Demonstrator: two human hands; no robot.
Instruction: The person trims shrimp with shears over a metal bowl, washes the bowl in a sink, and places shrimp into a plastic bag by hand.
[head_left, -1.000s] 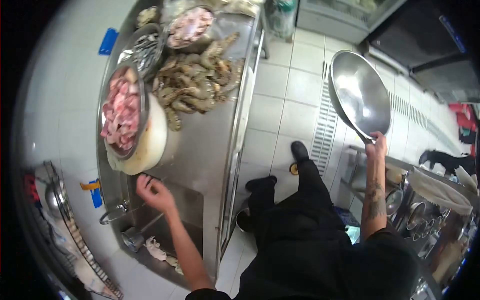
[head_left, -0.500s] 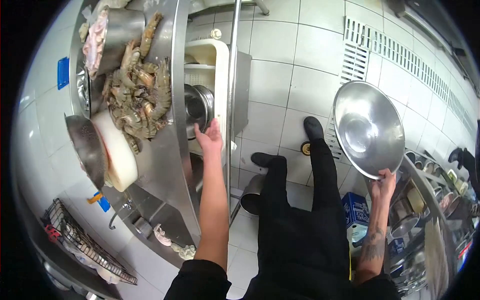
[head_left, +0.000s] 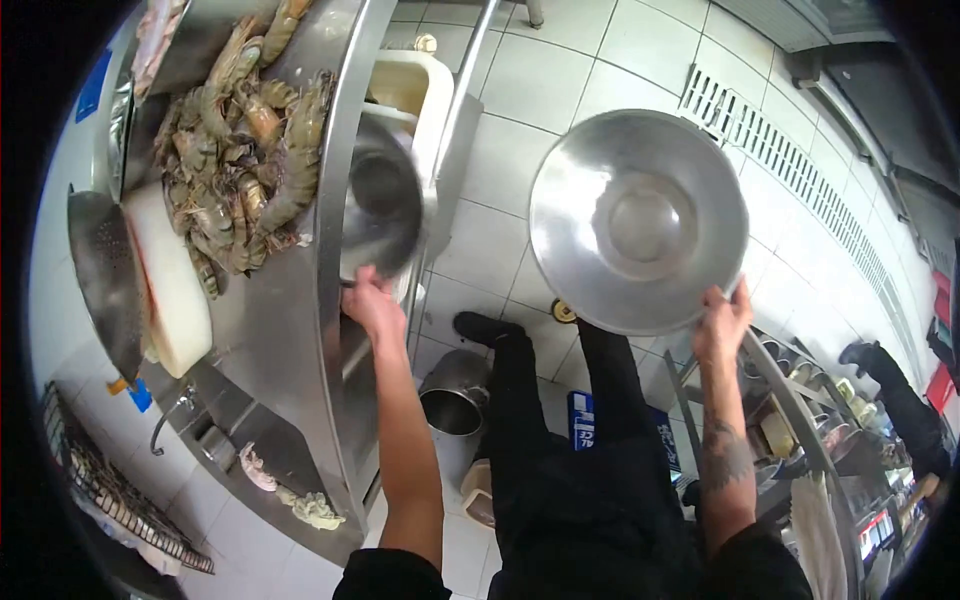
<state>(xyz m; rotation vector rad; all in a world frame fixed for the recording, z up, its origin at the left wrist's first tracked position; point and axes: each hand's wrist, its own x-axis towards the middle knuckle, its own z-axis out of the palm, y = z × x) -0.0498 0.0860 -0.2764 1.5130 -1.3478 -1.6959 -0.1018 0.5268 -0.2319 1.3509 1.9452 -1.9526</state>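
Observation:
My right hand [head_left: 722, 325] grips the rim of a large steel mixing bowl [head_left: 560, 215], which hangs over the floor with its inside facing me. At the lower shelf under the counter, my left hand [head_left: 376, 306] has its fingers closed on the near rim of a smaller steel bowl [head_left: 385, 225]. The counter edge hides part of that smaller bowl. Above and left of my left hand, a pile of raw prawns [head_left: 245, 165] lies on the steel counter [head_left: 260, 330].
A white plastic bin [head_left: 440, 100] stands behind the smaller bowl. On the counter are a perforated metal strainer [head_left: 100, 270] and a thick white block [head_left: 175, 290]. A steel pot [head_left: 452, 410] sits on the floor by my legs. Crowded shelving [head_left: 800, 400] stands at the right.
My left hand has gone from open beside the shelf to closed on the smaller bowl's rim. My right hand has brought the large bowl leftward, toward the middle of the view.

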